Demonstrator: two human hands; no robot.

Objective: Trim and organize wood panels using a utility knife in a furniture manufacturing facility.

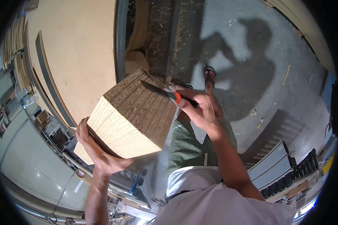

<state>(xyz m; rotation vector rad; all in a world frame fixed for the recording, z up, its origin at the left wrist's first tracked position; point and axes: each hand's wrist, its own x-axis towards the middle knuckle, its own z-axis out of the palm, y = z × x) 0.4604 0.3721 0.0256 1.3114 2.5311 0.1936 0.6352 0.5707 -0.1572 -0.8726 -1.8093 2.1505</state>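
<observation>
A thick stack of particleboard pieces (139, 101) stands at the table's edge, with rough brown core edges on top and pale wood-coloured edges facing me. My left hand (97, 150) grips its near left side, with fingers along the left and the thumb stretched under the front. In my right hand (199, 107) is a knife (156, 89) with a dark blade and an orange-red part on its handle. Its blade lies over the brown edges near the far right corner, pointing left. Whether it touches them, I cannot tell.
A pale wooden tabletop (75, 41) with a dark edge lies at the far left, a dark-faced strip (50, 78) on it. Cardboard (135, 62) sits beside the table. Wood chips are scattered on the grey floor (289, 101). A grey panelled unit (270, 165) stands at right.
</observation>
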